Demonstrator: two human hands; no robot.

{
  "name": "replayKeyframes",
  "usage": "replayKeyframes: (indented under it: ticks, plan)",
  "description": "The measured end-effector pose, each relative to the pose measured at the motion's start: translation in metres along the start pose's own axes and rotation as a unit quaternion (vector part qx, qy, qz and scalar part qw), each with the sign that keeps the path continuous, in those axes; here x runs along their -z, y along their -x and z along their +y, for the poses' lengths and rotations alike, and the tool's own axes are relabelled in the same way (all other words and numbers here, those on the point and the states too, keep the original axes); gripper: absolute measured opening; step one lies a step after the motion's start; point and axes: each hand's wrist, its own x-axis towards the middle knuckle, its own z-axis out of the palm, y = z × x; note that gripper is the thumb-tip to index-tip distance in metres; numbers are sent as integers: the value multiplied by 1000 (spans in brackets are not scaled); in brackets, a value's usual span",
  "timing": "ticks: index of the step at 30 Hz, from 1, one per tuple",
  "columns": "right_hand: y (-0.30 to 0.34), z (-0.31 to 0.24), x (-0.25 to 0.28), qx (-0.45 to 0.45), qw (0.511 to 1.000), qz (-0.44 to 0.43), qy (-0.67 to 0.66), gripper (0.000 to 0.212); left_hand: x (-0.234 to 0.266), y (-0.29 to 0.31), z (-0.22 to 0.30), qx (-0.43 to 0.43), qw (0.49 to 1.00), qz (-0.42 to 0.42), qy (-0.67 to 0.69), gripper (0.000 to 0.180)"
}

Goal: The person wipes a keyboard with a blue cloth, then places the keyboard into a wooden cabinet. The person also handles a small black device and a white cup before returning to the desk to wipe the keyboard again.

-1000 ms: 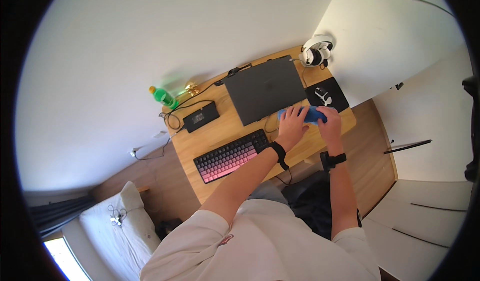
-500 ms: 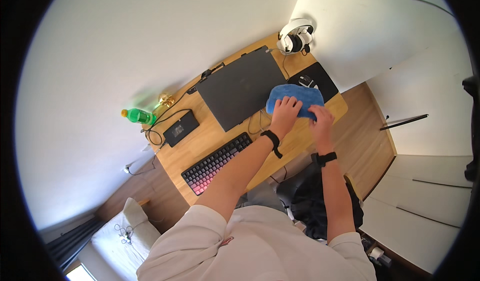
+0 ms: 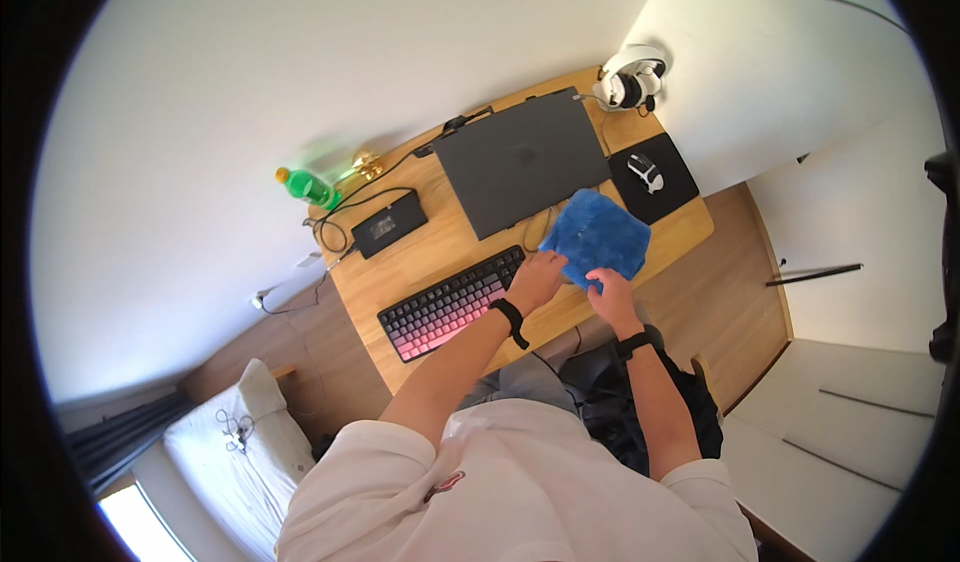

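A fluffy blue cloth (image 3: 602, 234) lies spread in a rough square over the near right part of the desk, just below the closed dark laptop (image 3: 525, 162). My left hand (image 3: 537, 278) is closed on its lower left corner. At the near edge of the cloth, my right hand (image 3: 612, 297) has curled fingers pinching it. Both wrists wear black bands. Close to my left forearm sits a keyboard (image 3: 450, 307) with black keys fading to pink.
On the wooden desk (image 3: 470, 232) are a black mouse pad (image 3: 685, 197) with a white and black mouse (image 3: 645, 173), white headphones (image 3: 632, 80), a black power adapter (image 3: 390, 224) with looped cable, a green bottle (image 3: 308, 188) and a small gold ornament (image 3: 368, 166). Walls rise behind and at right.
My hands have drawn the cloth back toward me, and it now looks flatter and wider. The mouse, partly covered before, shows fully. The whole view has shifted slightly.
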Motion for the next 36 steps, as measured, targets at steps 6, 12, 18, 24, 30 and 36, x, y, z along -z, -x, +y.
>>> replayKeyframes:
  ticks: [6, 12, 18, 24, 30, 36]
  plan:
    - [-22, -197, 60, 152, 970, -18, -188, 27, 75, 68, -3, 57, 984, 136, 103, 28]
    - [28, -387, 163, 414, 798, -137, -416, 48, 113, 177, -31, 192, 948, 250, 44, 23]
    - [64, -436, 158, 481, 560, -244, -629, 51, 123, 242, -41, 205, 923, 324, 18, 21]
    - [79, -445, 141, 465, 520, -269, -665, 55, 130, 265, -40, 243, 904, 349, 50, 20]
    - [80, -436, 122, 430, 571, -281, -640, 59, 121, 284, -55, 285, 881, 377, 25, 20]
    - [20, -352, 84, 275, 819, -315, -393, 62, 99, 308, -73, 331, 869, 366, -31, 28]
